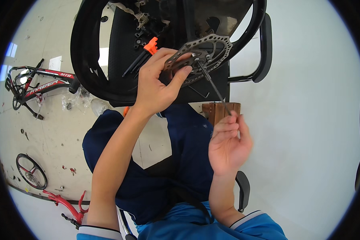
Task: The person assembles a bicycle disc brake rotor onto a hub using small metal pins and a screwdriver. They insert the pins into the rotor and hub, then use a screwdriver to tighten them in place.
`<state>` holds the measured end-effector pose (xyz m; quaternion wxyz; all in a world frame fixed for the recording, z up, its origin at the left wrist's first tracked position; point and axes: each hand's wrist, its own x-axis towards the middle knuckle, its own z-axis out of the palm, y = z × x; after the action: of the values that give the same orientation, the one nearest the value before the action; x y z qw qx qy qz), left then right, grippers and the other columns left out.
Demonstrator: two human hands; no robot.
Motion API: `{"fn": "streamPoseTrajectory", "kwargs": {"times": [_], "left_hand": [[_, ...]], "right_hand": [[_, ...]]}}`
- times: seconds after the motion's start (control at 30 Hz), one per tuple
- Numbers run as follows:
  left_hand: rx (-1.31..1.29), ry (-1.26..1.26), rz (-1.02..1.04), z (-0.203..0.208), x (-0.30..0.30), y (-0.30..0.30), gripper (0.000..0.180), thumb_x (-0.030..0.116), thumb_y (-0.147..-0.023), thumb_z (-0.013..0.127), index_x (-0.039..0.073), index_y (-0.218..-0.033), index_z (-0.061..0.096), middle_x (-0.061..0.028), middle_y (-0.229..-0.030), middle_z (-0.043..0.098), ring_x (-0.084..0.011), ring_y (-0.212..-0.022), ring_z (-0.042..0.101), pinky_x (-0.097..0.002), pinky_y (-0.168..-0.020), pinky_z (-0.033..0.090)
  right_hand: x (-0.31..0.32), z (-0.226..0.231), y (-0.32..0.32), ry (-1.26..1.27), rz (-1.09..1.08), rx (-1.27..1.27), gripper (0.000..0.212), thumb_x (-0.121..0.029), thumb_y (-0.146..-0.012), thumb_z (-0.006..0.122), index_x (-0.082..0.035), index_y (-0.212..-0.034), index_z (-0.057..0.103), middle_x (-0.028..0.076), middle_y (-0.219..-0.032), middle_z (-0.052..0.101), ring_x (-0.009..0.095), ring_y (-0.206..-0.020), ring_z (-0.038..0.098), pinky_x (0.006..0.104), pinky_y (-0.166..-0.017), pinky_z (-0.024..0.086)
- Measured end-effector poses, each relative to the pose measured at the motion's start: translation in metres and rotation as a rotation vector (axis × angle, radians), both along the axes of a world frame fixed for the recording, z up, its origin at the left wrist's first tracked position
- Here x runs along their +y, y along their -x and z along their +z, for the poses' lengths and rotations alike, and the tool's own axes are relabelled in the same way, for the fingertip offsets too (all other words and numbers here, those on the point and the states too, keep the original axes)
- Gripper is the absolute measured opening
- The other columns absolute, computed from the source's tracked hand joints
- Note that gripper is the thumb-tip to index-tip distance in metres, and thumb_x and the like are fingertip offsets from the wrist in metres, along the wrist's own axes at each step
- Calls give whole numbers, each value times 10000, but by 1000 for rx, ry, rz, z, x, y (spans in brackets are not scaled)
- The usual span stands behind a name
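Observation:
A black bicycle wheel (84, 60) rests on a black chair seat in front of me, with a drilled metal brake disc (213, 37) at its hub. My left hand (158, 82) grips the disc's left side, its thumb beside the hub and its other fingers partly hidden behind the disc. Between the fingertips of my right hand (230, 146), lower right, is the end of a long, thin hex key (214, 85). The key slants up to the hub, where its far tip meets a bolt on the disc.
On the seat lie an orange-topped hex key holder (151, 46) and a small L-shaped hex key (200, 92). A brown wooden block (218, 112) stands below the seat. Left on the floor are a black-and-red bicycle frame (48, 82), another wheel (31, 171) and a red frame (66, 204).

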<state>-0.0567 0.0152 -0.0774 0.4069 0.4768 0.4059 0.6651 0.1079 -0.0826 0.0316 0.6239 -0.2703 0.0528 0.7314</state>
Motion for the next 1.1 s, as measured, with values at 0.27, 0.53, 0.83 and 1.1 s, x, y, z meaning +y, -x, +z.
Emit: {"fn": "streamPoseTrajectory", "kwargs": {"times": [0.27, 0.53, 0.83, 1.1], "left_hand": [[36, -23, 11, 2, -2, -1, 270, 68, -865, 740, 20, -1131, 745, -19, -976, 652, -82, -675, 557, -216, -602, 425], [62, 4, -18, 5, -4, 3, 284, 52, -869, 731, 7, -1150, 732, -25, -1013, 641, -88, -732, 583, -221, -640, 443], [87, 3, -74, 4, -4, 8, 275, 33, -895, 706, -13, -1166, 715, -3, -1036, 609, -55, -759, 558, -198, -678, 425], [55, 4, -106, 7, -3, 9, 276, 24, -885, 701, -18, -1157, 716, -17, -1024, 612, -60, -750, 550, -202, -675, 423]], "right_hand": [[-16, -12, -2, -137, 265, 234, 400, -151, -1074, 447, 43, -1419, 510, 205, -1240, 653, 189, -1012, 702, 236, -859, 618], [-18, -18, 8, -35, 128, 625, 376, -62, -1056, 400, 23, -1404, 514, 184, -1152, 668, 216, -1032, 722, 280, -888, 628], [-18, -7, 5, -147, 134, -297, 287, -31, -1025, 524, 68, -1288, 587, 174, -1023, 700, 201, -769, 713, 292, -684, 620], [-10, 3, 5, -567, 148, -1912, 214, 43, -966, 624, 98, -1168, 667, 189, -892, 744, 204, -740, 744, 287, -704, 621]]}}
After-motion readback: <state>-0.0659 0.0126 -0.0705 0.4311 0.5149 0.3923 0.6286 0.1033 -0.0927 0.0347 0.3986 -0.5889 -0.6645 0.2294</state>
